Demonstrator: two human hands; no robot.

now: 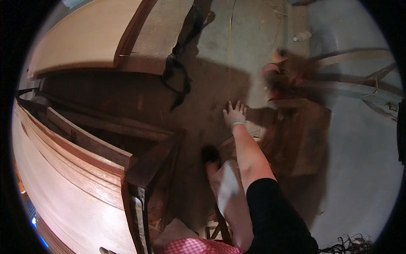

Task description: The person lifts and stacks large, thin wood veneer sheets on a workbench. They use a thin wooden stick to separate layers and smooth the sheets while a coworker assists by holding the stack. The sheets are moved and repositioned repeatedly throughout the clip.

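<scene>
My right hand (235, 115) reaches forward over the floor (211, 86), palm down with its fingers spread. It wears a thin pale glove with a light green cuff. Nothing shows in its grip, and I cannot tell whether it touches anything. A pale paper-like piece (254, 130) lies just beside its wrist. To its right, in shadow, stands a brown box-like block (302, 139). What look like gloved fingertips of my left hand (105, 251) barely enter at the lower edge, beside a stack of pale sheets (84, 203); the rest of that hand is out of sight.
A dark metal frame (154, 163) corners close on my left. Beyond it lies a large pale board (84, 34), with a torn black strip (179, 70) at its edge. Ahead right are a reddish round thing (270, 70), a clear bottle (303, 36) and a curved beam (347, 88).
</scene>
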